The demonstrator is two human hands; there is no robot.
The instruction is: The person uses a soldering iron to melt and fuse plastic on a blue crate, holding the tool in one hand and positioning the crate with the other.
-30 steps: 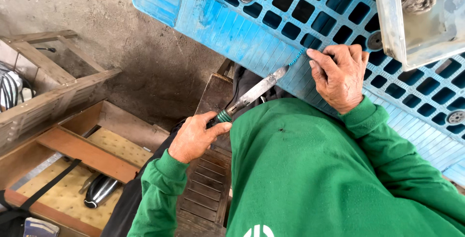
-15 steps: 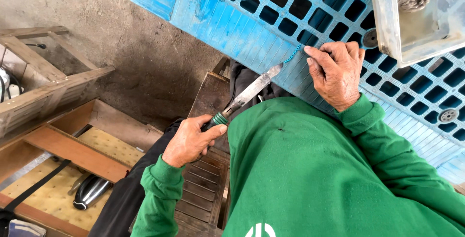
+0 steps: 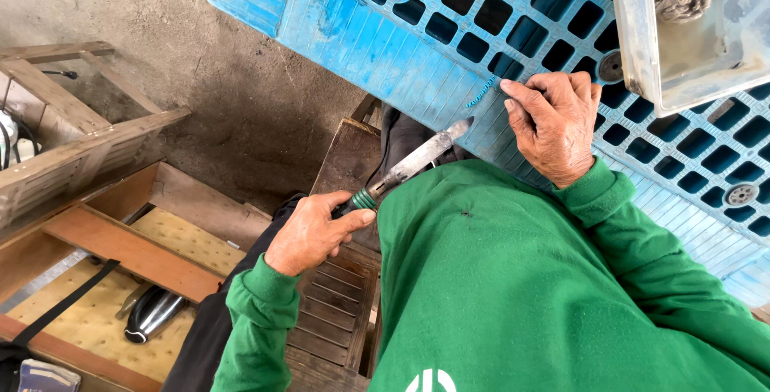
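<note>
Head view, looking down over a green-sleeved torso. A blue plastic pallet [image 3: 385,35], its face a grid of square openings with round metal fasteners, tilts across the top of the frame; its solid ribbed border runs from the upper-left corner down toward the right edge. A pale metal box [image 3: 642,39] rests on the pallet at the upper right. Below the pallet's left corner lies bare concrete floor [image 3: 216,95], the only open room; wooden frames [image 3: 88,143] crowd the left, and a wooden crate [image 3: 120,252] with a black strap and a dark metal object sits at the lower left. A slatted wooden stool [image 3: 341,280] stands under the person.

The left hand [image 3: 314,232] has its grip clamped around the green handle of a knife [image 3: 417,159]; the blade points up and right, its tip just short of the pallet's ribbed border. The right hand [image 3: 555,123] lies flat on that border with fingers together, holding nothing; a curled blue plastic shaving [image 3: 481,92] sits just beside its fingertips, above the blade tip.
</note>
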